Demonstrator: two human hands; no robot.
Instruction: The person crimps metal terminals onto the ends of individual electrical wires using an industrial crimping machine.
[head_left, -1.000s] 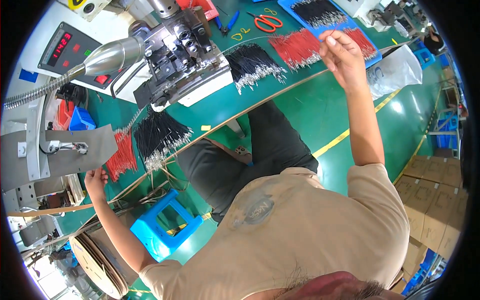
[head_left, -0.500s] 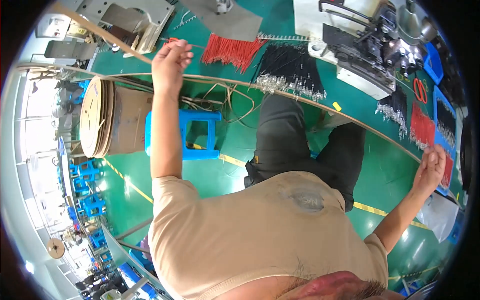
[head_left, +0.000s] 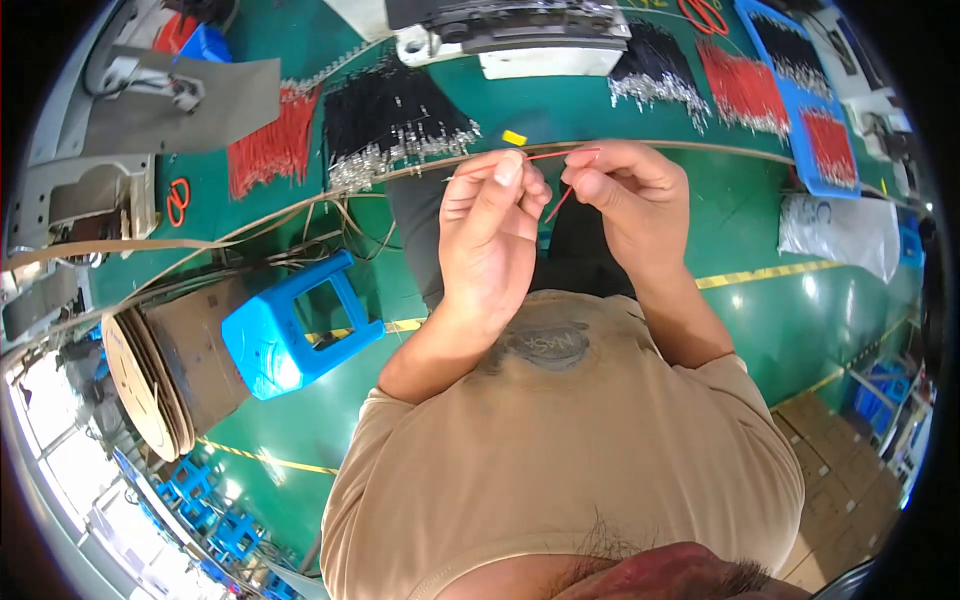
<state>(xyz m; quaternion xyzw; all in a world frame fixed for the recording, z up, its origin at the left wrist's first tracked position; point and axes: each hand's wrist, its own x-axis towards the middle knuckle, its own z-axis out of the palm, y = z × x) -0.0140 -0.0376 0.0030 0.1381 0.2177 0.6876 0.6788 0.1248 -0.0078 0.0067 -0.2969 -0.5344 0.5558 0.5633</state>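
Both my hands are raised together just in front of the bench edge, over my lap. My left hand (head_left: 490, 225) pinches a thin red wire (head_left: 548, 155) between thumb and fingers. The wire stretches across to my right hand (head_left: 642, 205), whose fingertips are closed on red wire too. A red end hangs below the right fingertips; I cannot tell whether it is the same wire or a second one. Beyond the left hand lies a black wire bundle (head_left: 385, 115) with silvery terminals, with a red wire bundle (head_left: 272, 145) to its left.
A machine (head_left: 545, 35) stands at the bench's back centre. Right of it lie black wires (head_left: 655, 65), red wires (head_left: 742, 88) and a blue tray (head_left: 800, 150) of wires. Orange-red scissors (head_left: 178, 203) lie far left. A blue stool (head_left: 265, 345) and cardboard reel (head_left: 140, 385) stand left of me.
My hands were wide apart, left near the red bundle, right at the blue tray. They have come together at the middle, holding red wire. The view has turned to the right.
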